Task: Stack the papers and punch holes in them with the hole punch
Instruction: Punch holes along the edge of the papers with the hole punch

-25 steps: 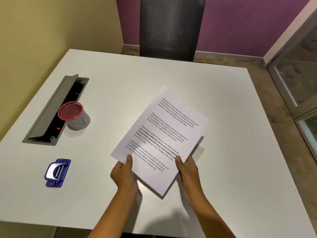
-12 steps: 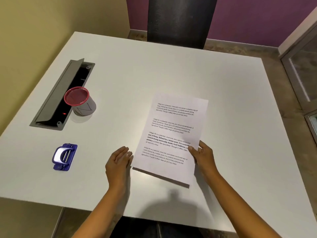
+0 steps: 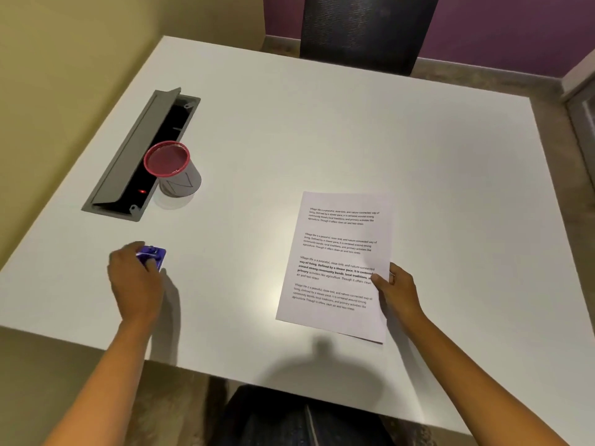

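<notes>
White bench (image 3: 289, 149) surface fills most of the view, with yellow and purple walls behind it.

Nearest, at about 7 o'clock, the left hand (image 3: 136, 281) is laid over the blue hole punch (image 3: 154, 255); its fingers are curled around the tool, though whether the punch is gripped firmly or lifted off the bench cannot be told. At about 4 o'clock the right hand (image 3: 397, 289) is closed on the right edge of the stacked papers (image 3: 338, 265), thumb on top, and the stack is lying flat near the front edge of the bench, well apart from the punch.

Farther, at 10 o'clock, a red-rimmed pen cup (image 3: 175, 170) is stood just beside an open grey cable tray (image 3: 128, 162). A dark chair back (image 3: 363, 27) is seen at 12 o'clock.

Stacking appears finished; the punch is likely to be brought to the papers. Sheets could be fanned out if the one-sided pinch loosens, so holes would be misaligned. The cup could be clipped by a wide sweep.
</notes>
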Motion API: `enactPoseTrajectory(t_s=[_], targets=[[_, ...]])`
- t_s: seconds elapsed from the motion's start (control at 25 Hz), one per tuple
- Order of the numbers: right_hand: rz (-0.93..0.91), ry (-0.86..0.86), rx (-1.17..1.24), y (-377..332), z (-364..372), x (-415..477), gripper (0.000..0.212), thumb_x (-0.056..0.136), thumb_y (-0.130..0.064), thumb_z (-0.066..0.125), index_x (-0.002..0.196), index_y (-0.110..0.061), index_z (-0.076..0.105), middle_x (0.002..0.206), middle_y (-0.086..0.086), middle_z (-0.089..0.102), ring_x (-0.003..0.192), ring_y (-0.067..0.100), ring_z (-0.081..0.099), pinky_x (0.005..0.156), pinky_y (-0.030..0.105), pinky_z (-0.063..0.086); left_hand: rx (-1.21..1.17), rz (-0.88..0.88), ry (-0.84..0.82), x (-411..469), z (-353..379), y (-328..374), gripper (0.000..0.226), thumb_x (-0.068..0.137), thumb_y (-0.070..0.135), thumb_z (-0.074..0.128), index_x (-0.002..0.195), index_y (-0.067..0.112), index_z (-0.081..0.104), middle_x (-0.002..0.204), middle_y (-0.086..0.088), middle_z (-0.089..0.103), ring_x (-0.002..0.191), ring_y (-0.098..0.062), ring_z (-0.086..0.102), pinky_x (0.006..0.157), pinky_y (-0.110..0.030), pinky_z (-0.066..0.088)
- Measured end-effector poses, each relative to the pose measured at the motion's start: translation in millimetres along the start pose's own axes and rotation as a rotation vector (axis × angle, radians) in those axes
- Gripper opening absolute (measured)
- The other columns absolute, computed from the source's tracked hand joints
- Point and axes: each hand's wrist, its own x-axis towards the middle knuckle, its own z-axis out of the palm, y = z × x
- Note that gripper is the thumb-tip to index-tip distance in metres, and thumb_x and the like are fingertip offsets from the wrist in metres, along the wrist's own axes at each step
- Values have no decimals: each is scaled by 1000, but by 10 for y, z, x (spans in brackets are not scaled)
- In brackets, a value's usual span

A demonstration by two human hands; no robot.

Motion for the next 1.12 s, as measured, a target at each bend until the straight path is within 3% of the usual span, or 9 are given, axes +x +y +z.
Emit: enactPoseTrajectory(t_s=[0.16, 0.28, 0.4, 0.56, 0.64, 0.72, 0.8, 0.96, 1.12], targets=[[-3, 37, -76, 37, 14, -17, 29, 89, -8, 58, 117, -11, 61, 104, 2, 68, 93, 21, 63, 68, 17, 44, 134, -208, -108, 317, -77, -247, 34, 95, 12, 56, 122, -9, 57, 121, -32, 58, 113, -48, 54, 95, -49, 42], [0, 68, -127, 44, 45, -17, 29, 89, -9, 59, 118, -7, 61, 106, 6, 68, 90, 20, 60, 63, 14, 40, 87, -290, -212, 429, -80, -295, 31, 97, 16, 53, 113, -10, 62, 113, -31, 65, 108, -46, 57, 94, -45, 39], [-1, 80, -150, 41, 56, -14, 30, 89, -10, 59, 119, -7, 60, 111, 8, 68, 91, 20, 59, 64, 16, 41, -20, -376, -192, 487, -76, -284, 29, 95, 17, 57, 112, -6, 65, 116, -26, 66, 105, -41, 59, 95, -41, 42], [7, 81, -161, 32, 53, -21, 31, 90, -11, 59, 120, -7, 60, 113, 9, 68, 91, 21, 59, 71, 24, 41, -142, -454, -163, 486, -74, -261, 28, 92, 16, 62, 114, -1, 67, 117, -22, 66, 91, -25, 51, 84, -32, 40], [8, 82, -163, 25, 61, -29, 30, 90, -11, 59, 120, -7, 60, 114, 10, 68, 91, 20, 58, 70, 22, 42, -225, -498, -164, 467, -69, -243, 28, 90, 16, 65, 112, 0, 68, 108, -20, 67, 90, -25, 54, 88, -35, 45], [12, 93, -157, 31, 71, -38, 30, 90, -11, 58, 120, -8, 59, 116, 10, 67, 93, 20, 58, 79, 25, 42, -327, -533, -188, 384, -46, -161, 24, 87, 16, 67, 106, 2, 70, 98, -14, 65, 89, -26, 58, 96, -40, 49], [8, 104, -154, 37, 89, -59, 31, 91, -11, 57, 122, -8, 58, 120, 11, 66, 95, 20, 58, 83, 28, 42, -427, -521, -243, 227, 19, -11, 19, 85, 15, 69, 101, 3, 70, 93, -14, 66, 86, -27, 60, 92, -41, 52], [-18, 118, -159, 20, 111, -113, 31, 92, -9, 56, 123, -6, 57, 122, 10, 64, 95, 17, 54, 84, 25, 39, -601, -523, -386, -115, 320, 498, 18, 84, 8, 69, 101, 4, 70, 83, -12, 66, 77, -24, 59, 69, -29, 50], [-35, 116, -185, 6, 107, -116, 30, 92, -8, 56, 121, -6, 57, 122, 10, 64, 96, 18, 55, 83, 25, 39, -561, -469, -540, -337, 687, 880, 5, 80, 14, 74, 76, 13, 72, 83, -14, 69, 76, -26, 63, 84, -42, 55]])
